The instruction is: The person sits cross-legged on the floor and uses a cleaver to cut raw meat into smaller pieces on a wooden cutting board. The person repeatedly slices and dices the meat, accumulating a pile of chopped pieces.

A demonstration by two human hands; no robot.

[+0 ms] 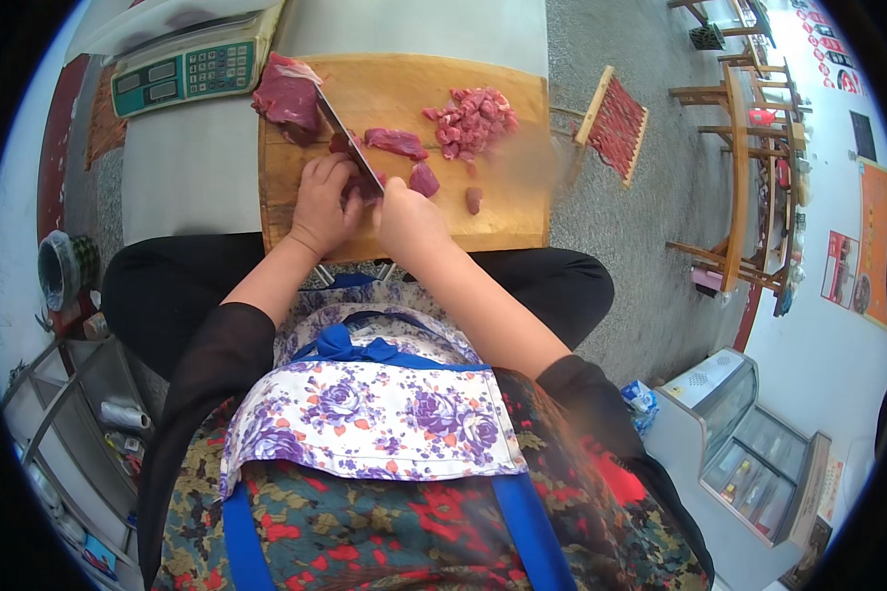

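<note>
My right hand (412, 218) grips the handle of a kitchen knife (346, 139), its blade slanting toward the far left over a wooden cutting board (510, 229). Close to the blade's left side, the curled fingers of my left hand (325, 205) hold a piece of raw meat (366, 188), partly hidden by the fingers and knife. A large chunk of raw red meat (287, 100) lies at the board's far left corner by the knife tip. To the right of the blade lie a meat strip (397, 142) and a smaller chunk (424, 179). Diced meat (477, 122) is heaped farther right, with one loose cube (474, 200) nearer me.
A digital scale (185, 74) stands beyond the board's left side on the pale tabletop (192, 177). A stool with a red woven seat (617, 129) is on the floor at right. Wooden benches (735, 177), a display freezer (739, 443) and a lined bin (59, 270) stand farther off.
</note>
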